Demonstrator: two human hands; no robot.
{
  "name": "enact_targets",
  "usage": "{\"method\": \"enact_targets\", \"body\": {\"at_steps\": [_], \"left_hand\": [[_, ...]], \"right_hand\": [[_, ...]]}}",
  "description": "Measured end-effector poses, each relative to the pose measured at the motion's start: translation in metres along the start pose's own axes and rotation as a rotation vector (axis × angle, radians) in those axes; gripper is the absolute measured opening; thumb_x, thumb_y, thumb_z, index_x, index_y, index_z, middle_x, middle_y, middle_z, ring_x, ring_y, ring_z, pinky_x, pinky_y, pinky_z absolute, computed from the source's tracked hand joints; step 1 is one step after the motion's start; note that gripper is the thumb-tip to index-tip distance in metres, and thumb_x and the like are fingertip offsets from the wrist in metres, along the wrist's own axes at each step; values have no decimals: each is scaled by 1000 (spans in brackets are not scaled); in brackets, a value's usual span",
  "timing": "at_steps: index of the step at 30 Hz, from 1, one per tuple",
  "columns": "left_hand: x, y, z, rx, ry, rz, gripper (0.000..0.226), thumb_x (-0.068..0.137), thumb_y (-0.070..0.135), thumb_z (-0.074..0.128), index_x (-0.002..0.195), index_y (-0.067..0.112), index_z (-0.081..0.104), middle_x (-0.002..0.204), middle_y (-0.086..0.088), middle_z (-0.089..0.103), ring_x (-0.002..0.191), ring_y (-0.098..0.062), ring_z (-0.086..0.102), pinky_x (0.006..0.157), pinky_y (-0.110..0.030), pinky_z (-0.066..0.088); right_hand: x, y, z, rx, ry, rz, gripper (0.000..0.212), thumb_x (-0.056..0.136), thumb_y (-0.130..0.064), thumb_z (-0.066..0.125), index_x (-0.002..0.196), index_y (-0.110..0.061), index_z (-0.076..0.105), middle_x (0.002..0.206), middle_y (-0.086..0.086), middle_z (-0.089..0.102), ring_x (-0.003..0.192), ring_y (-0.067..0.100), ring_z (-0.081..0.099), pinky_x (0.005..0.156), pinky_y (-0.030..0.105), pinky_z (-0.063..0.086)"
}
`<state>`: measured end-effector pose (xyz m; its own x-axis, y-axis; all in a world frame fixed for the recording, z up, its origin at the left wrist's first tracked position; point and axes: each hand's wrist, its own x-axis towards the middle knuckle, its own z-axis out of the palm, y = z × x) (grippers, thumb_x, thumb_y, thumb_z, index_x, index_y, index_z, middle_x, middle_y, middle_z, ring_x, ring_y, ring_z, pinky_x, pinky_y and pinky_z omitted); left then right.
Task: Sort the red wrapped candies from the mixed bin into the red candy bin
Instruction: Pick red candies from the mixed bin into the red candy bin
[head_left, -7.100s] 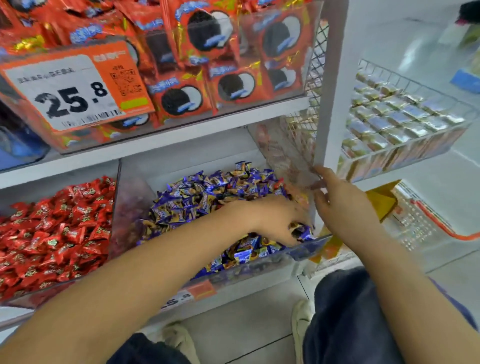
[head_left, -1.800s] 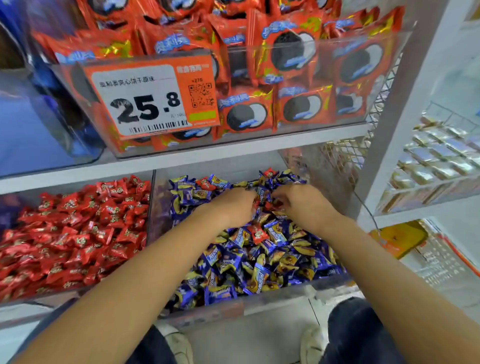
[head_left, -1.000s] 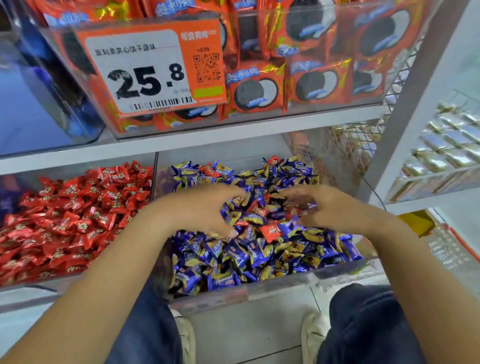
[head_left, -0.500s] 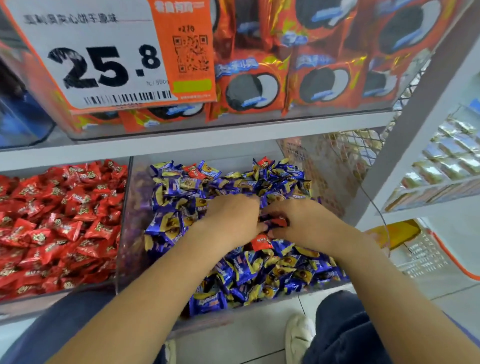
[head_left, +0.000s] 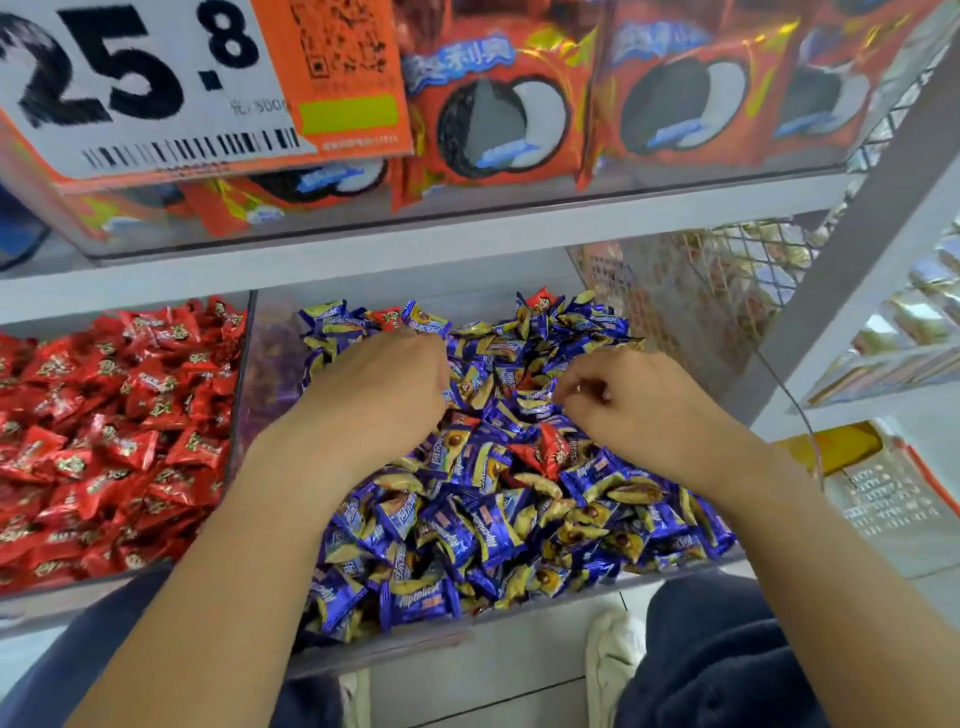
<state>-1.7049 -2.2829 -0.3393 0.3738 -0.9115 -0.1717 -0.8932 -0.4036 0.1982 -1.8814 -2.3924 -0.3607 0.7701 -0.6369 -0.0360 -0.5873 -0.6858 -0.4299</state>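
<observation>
- Landmark: mixed bin (head_left: 519, 642), a clear-walled bin on the lower shelf, heaped with blue-and-yellow candies (head_left: 457, 525).
- Red bin (head_left: 236, 415) stands just left of the mixed bin, the walls side by side; it is full of red candies (head_left: 114, 441).
- Left hand (head_left: 384, 395) lies knuckles-up on the heap in the mixed bin's left half; fingers curl down into the wrappers. Fingertips hidden; cannot tell whether it holds anything.
- Right hand (head_left: 639, 405) sits over the mixed bin's right half, fingers curled, thumb and forefinger tips close together at the wrappers. Cannot tell whether a candy is pinched.
- Stray red pieces in the mixed bin: a pair (head_left: 545, 452) on the heap between the two wrists, one (head_left: 539, 300) at the back rim, one (head_left: 385, 316) at the back left beyond the left hand.
- Above the mixed bin, a second shelf (head_left: 467, 239) carries orange cookie packs (head_left: 498, 104) behind a clear front.
- Price tag (head_left: 156, 83) reading 25.8 hangs up and left of the mixed bin.
- Wire mesh panel (head_left: 727, 270) closes the mixed bin's right side.
- Below the mixed bin: dark trouser knees and a white shoe (head_left: 613, 660) on the floor.
</observation>
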Motion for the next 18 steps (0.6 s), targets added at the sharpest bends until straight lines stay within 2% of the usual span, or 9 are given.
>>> {"method": "enact_targets", "body": {"at_steps": [2,4,6,8,10,12,15,18], "left_hand": [[-1,3,5,72,0,-6,27,89,8,43,107,16,62,113,-6,59,101,-26,56,80,-38,48],[0,8,14,153,40,-1,25,94,17,42,109,18,61,113,-3,59,101,-25,58,67,-34,43],[2,14,23,222,62,4,25,97,30,41,105,19,62,98,1,61,90,-22,59,59,-30,34],[5,21,31,288,10,-3,31,99,42,40,105,19,60,85,3,58,81,-21,57,56,-28,31],[5,28,36,347,-59,1,37,99,50,37,115,22,56,94,1,60,88,-22,58,58,-28,30],[6,31,39,380,-81,16,36,99,49,38,121,25,53,100,1,61,93,-23,58,61,-30,29],[8,29,39,353,-77,3,17,95,33,55,107,22,58,83,3,55,76,-20,52,49,-27,22],[7,27,36,306,-77,-13,18,89,20,62,106,22,55,85,4,58,75,-20,53,46,-26,22]], "right_hand": [[-1,-5,5,-37,-24,-25,20,88,-39,57,96,-25,68,66,-1,64,57,12,57,56,24,45],[-1,-7,10,-121,-104,-17,40,81,-59,58,102,-25,66,60,-3,57,56,10,53,54,22,40],[-1,-7,13,-192,-195,-2,56,76,-68,58,109,-23,64,75,-5,59,72,12,54,61,27,41],[-2,-6,16,-196,-266,7,64,75,-70,57,119,-24,56,84,-7,55,83,14,50,68,30,40],[-2,-8,19,-215,-308,7,66,77,-70,54,125,-25,48,93,-4,52,89,17,49,71,31,40],[-1,-10,23,-252,-308,-13,62,80,-69,52,123,-25,48,98,-1,50,89,18,48,70,30,38],[0,-13,27,-227,-302,-75,43,84,-58,55,111,-24,52,78,-9,45,81,17,46,65,29,36],[0,-12,25,-78,-309,-98,21,88,-40,59,100,-23,56,69,-12,47,75,17,52,58,28,37]]}}
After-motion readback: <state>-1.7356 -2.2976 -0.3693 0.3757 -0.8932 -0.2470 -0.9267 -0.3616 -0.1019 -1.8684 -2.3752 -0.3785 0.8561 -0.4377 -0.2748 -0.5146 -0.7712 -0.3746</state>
